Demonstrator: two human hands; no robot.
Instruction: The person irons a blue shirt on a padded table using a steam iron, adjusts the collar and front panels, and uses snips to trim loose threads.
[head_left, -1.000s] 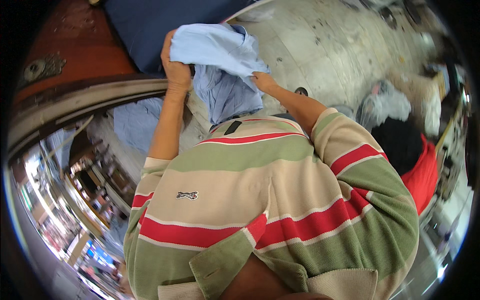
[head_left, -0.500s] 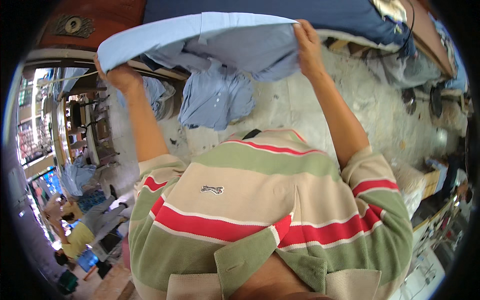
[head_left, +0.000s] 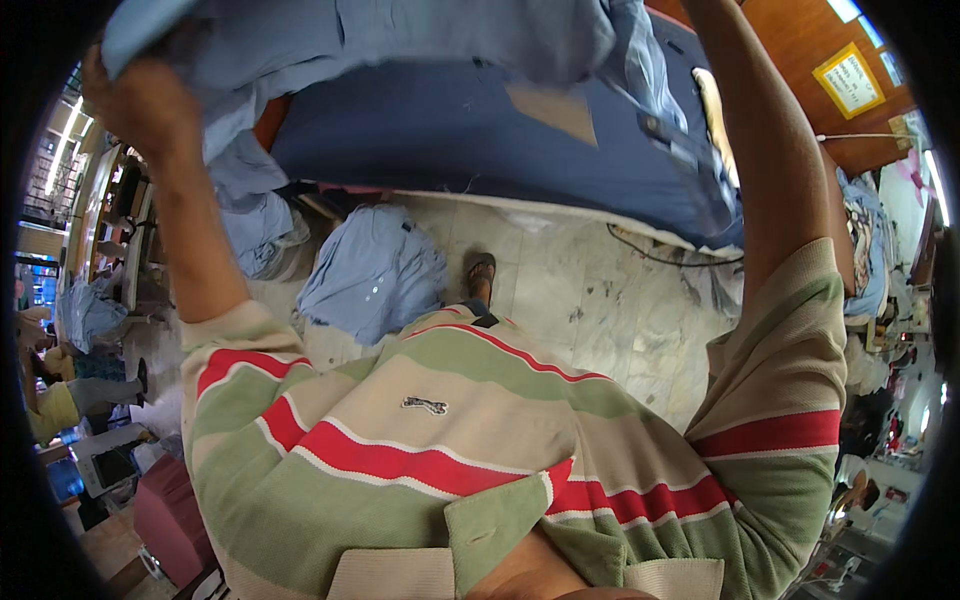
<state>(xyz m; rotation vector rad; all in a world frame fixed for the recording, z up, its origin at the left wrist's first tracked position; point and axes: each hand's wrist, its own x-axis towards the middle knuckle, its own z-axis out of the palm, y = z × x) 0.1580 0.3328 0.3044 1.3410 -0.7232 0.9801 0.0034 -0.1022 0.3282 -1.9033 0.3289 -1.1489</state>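
A light blue shirt (head_left: pixel 450 45) is stretched along the top of the view, blurred by motion, above a table covered in navy cloth (head_left: pixel 400 140). My left hand (head_left: pixel 150 105), raised at the upper left, is closed on one end of the shirt. At the upper right my right forearm (head_left: pixel 765 120) reaches past the top edge, so the right hand is out of sight. A narrow part of the shirt with a cuff-like end (head_left: pixel 685 160) dangles over the table's right side.
Below the table's near edge lies a heap of blue shirts (head_left: pixel 375 275) with buttons showing. My sandalled foot (head_left: pixel 480 275) stands on the pale tiled floor (head_left: pixel 570 280). A black cable (head_left: pixel 670 260) runs under the table. Other people are at the far left and far right.
Both arms have moved up and outward, carrying the shirt higher and over the navy table. The right hand has passed out of view. More of the table shows now.
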